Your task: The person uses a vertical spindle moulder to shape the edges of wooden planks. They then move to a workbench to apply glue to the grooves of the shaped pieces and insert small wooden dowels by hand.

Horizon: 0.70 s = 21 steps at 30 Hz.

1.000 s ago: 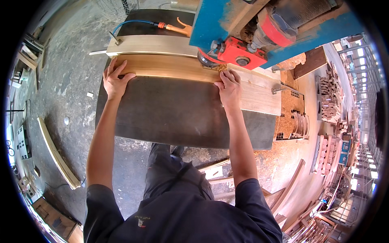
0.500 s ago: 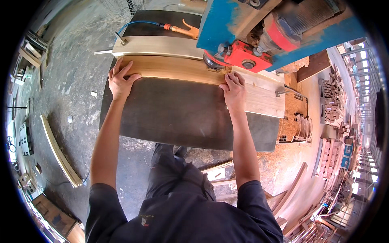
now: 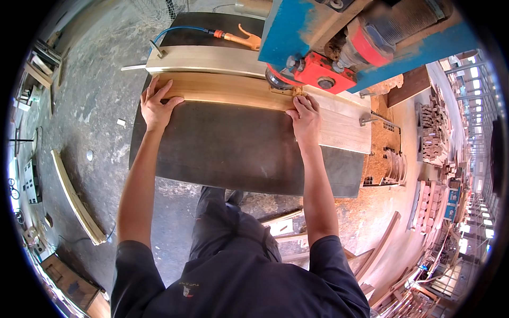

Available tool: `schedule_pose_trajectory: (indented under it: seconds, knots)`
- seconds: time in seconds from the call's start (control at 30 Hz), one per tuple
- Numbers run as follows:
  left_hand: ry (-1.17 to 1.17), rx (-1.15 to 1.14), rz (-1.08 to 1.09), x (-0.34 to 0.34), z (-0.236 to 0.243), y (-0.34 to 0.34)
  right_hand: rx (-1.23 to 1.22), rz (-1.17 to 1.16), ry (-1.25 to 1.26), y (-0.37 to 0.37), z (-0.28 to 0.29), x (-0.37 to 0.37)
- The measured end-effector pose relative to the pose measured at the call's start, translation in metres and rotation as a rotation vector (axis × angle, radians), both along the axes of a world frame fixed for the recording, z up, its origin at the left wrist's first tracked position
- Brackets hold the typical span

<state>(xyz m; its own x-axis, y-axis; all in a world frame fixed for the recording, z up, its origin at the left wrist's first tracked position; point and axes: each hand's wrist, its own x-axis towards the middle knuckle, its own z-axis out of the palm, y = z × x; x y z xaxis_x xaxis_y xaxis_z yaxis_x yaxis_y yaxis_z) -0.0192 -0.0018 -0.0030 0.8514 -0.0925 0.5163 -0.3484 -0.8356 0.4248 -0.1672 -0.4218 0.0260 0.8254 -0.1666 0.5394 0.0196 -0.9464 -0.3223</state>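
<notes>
A long yellowish wooden board (image 3: 222, 91) lies on the dark machine table (image 3: 228, 143), along a pale wooden fence (image 3: 212, 59). My left hand (image 3: 155, 108) holds the board's left end, fingers spread over it and thumb at the near edge. At the right, my right hand (image 3: 306, 117) grips the board's near edge with fingers bent and thumb low. Just beyond those fingers sits a round cutter head (image 3: 281, 79) with a red guard (image 3: 326, 74); wood shavings gather beneath it. The machine partly hides the board there.
A blue machine arm (image 3: 297, 26) overhangs the table's far right. An orange air blow gun (image 3: 241, 40) on a blue hose lies behind the fence. Metal clamps (image 3: 366, 121) hold pale boards at the right. Long wood strips (image 3: 78, 199) lie on the left floor; stacked wood pieces (image 3: 433, 130) stand right.
</notes>
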Motion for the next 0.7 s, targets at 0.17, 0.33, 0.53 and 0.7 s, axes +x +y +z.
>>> schedule_pose_trajectory:
  seconds: [0.17, 0.33, 0.53, 0.7]
  knots:
    - [-0.028, 0.0, -0.02, 0.0014, -0.0027, 0.0027, 0.01, 0.01, 0.0, 0.0011, 0.0014, -0.0006]
    - [-0.044, 0.01, -0.028, 0.0013, -0.0043, 0.0031, 0.033, 0.005, 0.009, 0.0055, 0.0048, -0.0021]
    - [-0.066, 0.03, -0.037, 0.0008, -0.004, 0.0048, 0.045, 0.002, 0.028, 0.0029, 0.0024, -0.0017]
    - [-0.067, 0.022, -0.051, 0.0009, -0.0049, 0.0065, 0.047, 0.015, 0.019, 0.0029, 0.0001, -0.0037]
